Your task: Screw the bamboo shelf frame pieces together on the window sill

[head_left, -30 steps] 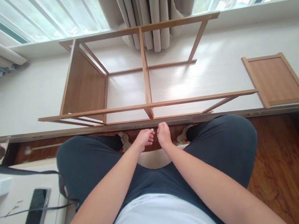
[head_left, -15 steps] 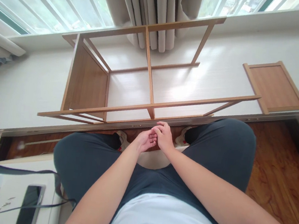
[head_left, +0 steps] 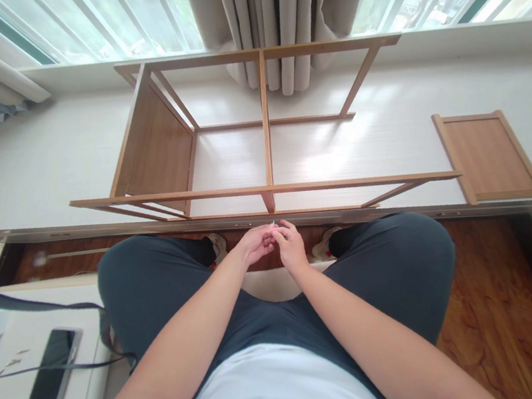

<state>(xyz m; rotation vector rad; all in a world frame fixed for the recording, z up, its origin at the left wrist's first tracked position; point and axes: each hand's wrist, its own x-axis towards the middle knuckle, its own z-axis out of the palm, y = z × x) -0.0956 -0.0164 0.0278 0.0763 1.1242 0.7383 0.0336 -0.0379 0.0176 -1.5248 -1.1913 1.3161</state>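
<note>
Met fingertip to fingertip between the knees – left hand (head_left: 254, 244) and right hand (head_left: 292, 247) pinched together on a tiny pale piece (head_left: 273, 225), too small to identify – just below the near rail of the wooden frame (head_left: 267, 190) lying on the floor at twelve o'clock, loose panel (head_left: 489, 154) at two o'clock.

Single head-worn view, steeply down over lap, hands close, wooden frame (head_left: 261, 154) farther ahead
</note>
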